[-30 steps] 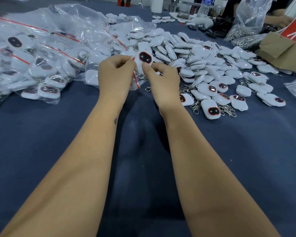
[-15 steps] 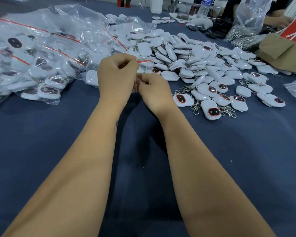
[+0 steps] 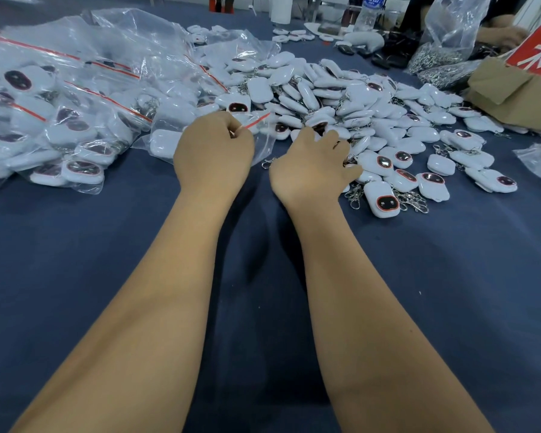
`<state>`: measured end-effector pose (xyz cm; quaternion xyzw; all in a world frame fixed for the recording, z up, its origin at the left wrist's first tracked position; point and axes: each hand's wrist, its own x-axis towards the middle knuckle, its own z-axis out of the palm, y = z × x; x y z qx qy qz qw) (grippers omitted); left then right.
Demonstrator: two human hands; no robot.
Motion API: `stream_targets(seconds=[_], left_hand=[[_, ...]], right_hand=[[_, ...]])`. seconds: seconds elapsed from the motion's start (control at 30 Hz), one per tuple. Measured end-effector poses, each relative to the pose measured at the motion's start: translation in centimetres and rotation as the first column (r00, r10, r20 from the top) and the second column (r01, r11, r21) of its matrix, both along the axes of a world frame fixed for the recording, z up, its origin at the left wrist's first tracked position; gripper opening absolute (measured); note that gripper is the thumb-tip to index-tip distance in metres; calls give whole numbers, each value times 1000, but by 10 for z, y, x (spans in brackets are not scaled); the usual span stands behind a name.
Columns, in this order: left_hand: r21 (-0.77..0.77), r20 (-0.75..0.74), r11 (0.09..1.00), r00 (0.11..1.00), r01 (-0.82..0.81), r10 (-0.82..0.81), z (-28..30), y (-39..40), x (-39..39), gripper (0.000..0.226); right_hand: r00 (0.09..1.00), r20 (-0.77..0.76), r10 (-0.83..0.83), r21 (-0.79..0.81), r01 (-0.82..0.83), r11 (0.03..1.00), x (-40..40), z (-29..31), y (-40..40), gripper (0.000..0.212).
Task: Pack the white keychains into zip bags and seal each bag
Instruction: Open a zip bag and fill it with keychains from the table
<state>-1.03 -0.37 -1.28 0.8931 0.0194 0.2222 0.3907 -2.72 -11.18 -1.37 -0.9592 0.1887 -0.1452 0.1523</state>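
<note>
Two bare hands work over a bench (image 3: 75, 276) covered in dark blue cloth. The left hand (image 3: 213, 151) is curled, pinching the red-striped top edge of a clear zip bag (image 3: 263, 132) between thumb and fingers; the bag hangs open-sided toward the right and touches the cloth. Whether a keychain lies inside this bag cannot be told.

The right hand (image 3: 313, 170) lies just beside the bag, fingers spread and loosely bent, reaching into the near edge of the loose heap of white keychains (image 3: 341, 98). Its fingertips touch pieces at the heap's edge, but the view does not show plainly whether any piece is gripped.

The heap spreads from the centre of the bench to the right. Several pieces lie face up, showing a dark oval window with a red rim; one such keychain (image 3: 384, 201), with a metal clasp, lies nearest the viewer, just right of the right wrist.

Filled zip bags (image 3: 60, 98), each with a red strip, are piled at the left. At the far right stand a brown cardboard box (image 3: 512, 92) and a clear sack of metal chains (image 3: 441, 54). A plastic bottle (image 3: 367, 10) stands at the far edge.
</note>
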Motion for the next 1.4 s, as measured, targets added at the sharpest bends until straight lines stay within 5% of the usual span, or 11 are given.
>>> stream_targets(seconds=[0.1,0.2,0.37,0.47,0.57,0.7,0.83,1.07,1.23,1.4], left_hand=[[4,-5,998,998,-62,62,0,6,3,22],[-2,-11,991,990,-137,137,1,14,7,29],[-25,4,981,981,-191,191,0,23,10,33],[-56,24,985,987,-160,162,0,21,9,31],[-105,33,991,995,-88,92,-1,17,7,28],[-174,39,985,999,0,7,-2,11,3,43],[-289,36,950,993,116,-110,-1,5,4,39],[-416,-136,902,973,116,-187,-8,3,8,45],[-506,-115,846,958,172,-263,-8,0,8,25],[-561,-42,787,941,257,-337,-7,-1,8,24]], right_hand=[[969,185,166,310,-218,925,0,7,3,35],[908,414,61,671,-350,653,-5,17,7,27],[987,143,70,346,-117,931,-1,12,-7,33],[986,-43,162,281,-144,949,1,7,-4,35],[970,45,241,313,-243,918,2,5,-2,27],[967,123,224,440,-255,861,6,5,-3,45],[968,202,148,658,-246,712,6,5,-5,16],[947,318,48,772,-288,566,8,6,-6,26],[930,367,19,874,-352,335,10,8,-5,28],[934,344,98,854,-355,380,9,3,-1,19]])
